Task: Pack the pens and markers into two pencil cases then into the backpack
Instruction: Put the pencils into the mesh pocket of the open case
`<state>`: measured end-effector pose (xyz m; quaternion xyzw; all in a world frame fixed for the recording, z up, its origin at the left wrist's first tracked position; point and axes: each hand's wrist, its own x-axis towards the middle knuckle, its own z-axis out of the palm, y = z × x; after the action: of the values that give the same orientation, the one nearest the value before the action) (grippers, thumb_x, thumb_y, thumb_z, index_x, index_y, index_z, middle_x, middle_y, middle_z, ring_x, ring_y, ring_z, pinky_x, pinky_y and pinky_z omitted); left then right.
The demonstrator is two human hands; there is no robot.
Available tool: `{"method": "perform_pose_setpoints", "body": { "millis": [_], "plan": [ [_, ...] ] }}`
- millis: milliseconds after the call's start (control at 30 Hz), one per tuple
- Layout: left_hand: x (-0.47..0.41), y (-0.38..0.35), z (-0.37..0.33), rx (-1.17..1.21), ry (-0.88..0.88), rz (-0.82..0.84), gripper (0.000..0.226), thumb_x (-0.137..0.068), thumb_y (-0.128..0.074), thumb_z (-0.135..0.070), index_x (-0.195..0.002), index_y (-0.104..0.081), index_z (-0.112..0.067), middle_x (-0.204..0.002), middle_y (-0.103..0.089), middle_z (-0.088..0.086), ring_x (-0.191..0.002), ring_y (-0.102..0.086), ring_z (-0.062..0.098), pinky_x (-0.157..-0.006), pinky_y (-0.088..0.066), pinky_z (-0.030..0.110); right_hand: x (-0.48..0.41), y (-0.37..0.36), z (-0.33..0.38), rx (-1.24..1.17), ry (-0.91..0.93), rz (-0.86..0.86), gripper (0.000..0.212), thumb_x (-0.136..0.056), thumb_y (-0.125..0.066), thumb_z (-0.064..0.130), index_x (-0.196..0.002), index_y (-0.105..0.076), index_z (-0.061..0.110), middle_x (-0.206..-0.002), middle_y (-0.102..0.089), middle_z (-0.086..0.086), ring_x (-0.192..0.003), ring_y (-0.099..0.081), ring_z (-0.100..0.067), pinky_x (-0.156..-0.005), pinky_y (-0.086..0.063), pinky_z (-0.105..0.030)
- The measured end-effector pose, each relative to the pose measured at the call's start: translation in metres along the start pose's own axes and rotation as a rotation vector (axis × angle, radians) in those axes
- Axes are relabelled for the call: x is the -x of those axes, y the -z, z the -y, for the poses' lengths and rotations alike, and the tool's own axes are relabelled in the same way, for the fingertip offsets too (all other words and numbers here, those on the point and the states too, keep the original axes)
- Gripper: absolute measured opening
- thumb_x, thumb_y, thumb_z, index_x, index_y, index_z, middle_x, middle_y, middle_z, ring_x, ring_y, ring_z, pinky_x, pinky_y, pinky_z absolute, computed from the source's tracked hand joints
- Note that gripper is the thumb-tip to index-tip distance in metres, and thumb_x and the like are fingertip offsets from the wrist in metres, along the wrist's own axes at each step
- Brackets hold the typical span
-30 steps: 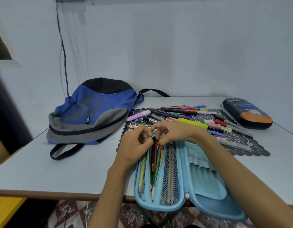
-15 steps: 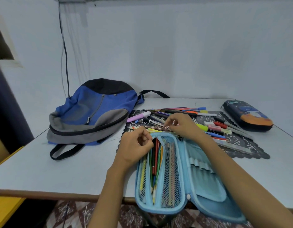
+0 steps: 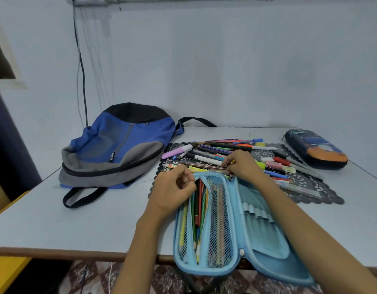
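The blue pencil case (image 3: 266,242) was laid open on the desk (image 3: 66,219), right under both hands. Its near end was hung over the desk edge. The top rim of the case was pinched by the left hand (image 3: 172,187), with the fingers curled in. Coloured pencils (image 3: 199,209) were seen packed in the pocket just below that hand. More were tucked behind a mesh pocket (image 3: 220,219), but they were hard to make out.

The right hand (image 3: 243,164) was stretched just past the case, onto the pile of pens and markers (image 3: 217,150). Its fingers were bent down on the pile. Whether a pen was gripped could not be told, because the fingertips were partly hidden. The pile was spread on a black lacy mat (image 3: 314,190), and part of it was covered by the right hand and arm.

A dark pencil case (image 3: 317,149) was seen zipped up, far to the right of the right hand. The backpack (image 3: 119,145) was laid flat, well to the left of the left hand.
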<state>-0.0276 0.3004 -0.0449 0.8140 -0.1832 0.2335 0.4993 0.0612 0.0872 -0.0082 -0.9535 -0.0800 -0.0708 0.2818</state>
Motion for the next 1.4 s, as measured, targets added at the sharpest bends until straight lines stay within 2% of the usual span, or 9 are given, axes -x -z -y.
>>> {"method": "perform_pose_setpoints", "body": {
  "millis": [100, 233, 400, 633, 800, 1000, 1100, 1233, 1400],
  "plan": [
    [0.000, -0.001, 0.002, 0.002, 0.006, -0.002, 0.008, -0.075, -0.062, -0.014, -0.078, -0.065, -0.022, -0.066, -0.063, -0.002, -0.065, -0.057, 0.019, -0.064, -0.048, 0.033, 0.001, 0.001, 0.000, -0.004, 0.019, -0.036, 0.019, -0.088, -0.062, 0.000, -0.098, -0.075, 0.008, -0.101, -0.071, -0.010, -0.081, -0.062, -0.017, -0.085, -0.051, -0.032],
    [0.000, -0.002, 0.005, 0.014, 0.021, 0.006, 0.011, -0.075, -0.062, -0.013, -0.077, -0.064, -0.023, -0.066, -0.062, -0.001, -0.066, -0.057, 0.021, -0.063, -0.047, 0.032, 0.005, 0.009, -0.003, -0.026, 0.017, -0.071, 0.011, -0.082, -0.071, 0.002, -0.084, -0.076, 0.011, -0.089, -0.072, -0.005, -0.075, -0.058, -0.010, -0.075, -0.043, -0.025],
    [-0.001, -0.003, 0.005, 0.025, 0.030, 0.014, 0.010, -0.075, -0.062, -0.014, -0.077, -0.064, -0.024, -0.067, -0.062, -0.001, -0.066, -0.056, 0.019, -0.063, -0.046, 0.030, 0.005, 0.016, -0.009, -0.011, -0.008, 0.000, 0.009, -0.077, -0.077, 0.004, -0.082, -0.078, 0.011, -0.069, -0.069, 0.002, -0.071, -0.062, -0.006, -0.087, -0.052, -0.033],
    [-0.001, -0.003, 0.005, 0.026, 0.026, 0.007, 0.011, -0.075, -0.062, -0.014, -0.077, -0.064, -0.024, -0.066, -0.061, 0.000, -0.066, -0.056, 0.024, -0.063, -0.045, 0.033, 0.002, 0.014, -0.001, 0.145, -0.019, 0.069, 0.016, -0.084, -0.072, 0.007, -0.099, -0.075, 0.011, -0.097, -0.074, -0.005, -0.090, -0.065, -0.016, -0.091, -0.052, -0.035],
    [0.000, -0.003, 0.006, 0.037, 0.033, 0.005, 0.012, -0.076, -0.062, -0.012, -0.078, -0.065, -0.024, -0.066, -0.061, -0.004, -0.065, -0.054, 0.016, -0.063, -0.047, 0.037, 0.002, 0.013, -0.001, 0.204, -0.011, 0.106, 0.013, -0.085, -0.070, 0.007, -0.097, -0.071, 0.012, -0.101, -0.071, -0.006, -0.094, -0.064, -0.019, -0.079, -0.046, -0.029],
    [0.000, -0.003, 0.004, 0.031, 0.030, 0.011, 0.010, -0.076, -0.062, -0.014, -0.077, -0.064, -0.024, -0.066, -0.061, -0.004, -0.064, -0.053, 0.013, -0.063, -0.047, 0.036, 0.003, 0.014, 0.001, 0.233, 0.050, 0.061, 0.011, -0.089, -0.062, 0.008, -0.089, -0.065, 0.019, -0.100, -0.067, -0.001, -0.093, -0.061, -0.017, -0.079, -0.047, -0.030],
    [0.000, -0.002, 0.004, 0.028, 0.034, 0.009, 0.011, -0.076, -0.062, -0.014, -0.077, -0.064, -0.025, -0.067, -0.061, -0.003, -0.065, -0.055, 0.017, -0.063, -0.047, 0.039, 0.005, 0.020, 0.014, 0.035, 0.154, -0.185, 0.009, -0.093, -0.058, 0.011, -0.095, -0.062, 0.019, -0.099, -0.065, 0.001, -0.087, -0.058, -0.013, -0.077, -0.045, -0.029],
    [0.000, -0.002, 0.002, 0.017, 0.033, 0.006, 0.011, -0.077, -0.062, -0.013, -0.078, -0.064, -0.024, -0.068, -0.062, -0.002, -0.068, -0.057, 0.022, -0.066, -0.049, 0.043, 0.019, 0.036, 0.049, -0.514, 0.320, -0.419, 0.025, -0.093, -0.057, 0.007, -0.114, -0.053, 0.019, -0.086, -0.061, -0.004, -0.073, -0.060, -0.011, -0.065, -0.052, -0.024],
    [0.000, -0.001, 0.002, 0.006, 0.026, -0.003, 0.014, -0.078, -0.066, -0.009, -0.077, -0.065, -0.023, -0.067, -0.063, -0.003, -0.067, -0.057, 0.022, -0.065, -0.050, 0.044, 0.041, 0.043, 0.076, -0.869, 0.241, 0.021, 0.061, -0.087, -0.061, -0.008, -0.137, -0.042, 0.020, -0.084, -0.061, -0.020, -0.060, -0.066, -0.026, -0.055, -0.058, -0.033]
  ]
}}
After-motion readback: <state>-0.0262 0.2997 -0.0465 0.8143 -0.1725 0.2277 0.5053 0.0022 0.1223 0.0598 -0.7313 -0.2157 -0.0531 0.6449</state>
